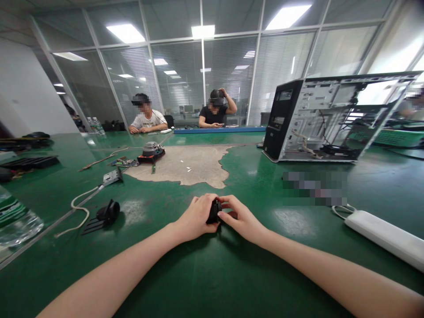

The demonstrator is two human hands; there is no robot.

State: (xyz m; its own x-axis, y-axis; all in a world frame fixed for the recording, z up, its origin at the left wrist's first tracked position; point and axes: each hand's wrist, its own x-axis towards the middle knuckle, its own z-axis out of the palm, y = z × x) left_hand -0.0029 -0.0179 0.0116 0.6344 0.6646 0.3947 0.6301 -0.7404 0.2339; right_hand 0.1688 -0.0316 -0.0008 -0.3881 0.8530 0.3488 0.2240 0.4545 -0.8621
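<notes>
A small black part [214, 211] is held between my two hands, just above the green table near the middle of the view. My left hand [198, 217] wraps round its left side, with the fingers over the top. From the right, the thumb and fingers of my right hand [241, 217] pinch the same part. Much of the part is hidden by the fingers, so I cannot tell what it is. Beyond the hands lies a bare tan patch [198, 165] in the green surface, with small white scraps on it.
On the green table [185, 282] stand an open computer case [288, 119], a white power strip [387, 234], a black bracket-like part [107, 213], a heatsink with fan [151, 151] and a plastic bottle [16, 221]. Cables lie at the left. Two people sit across the table.
</notes>
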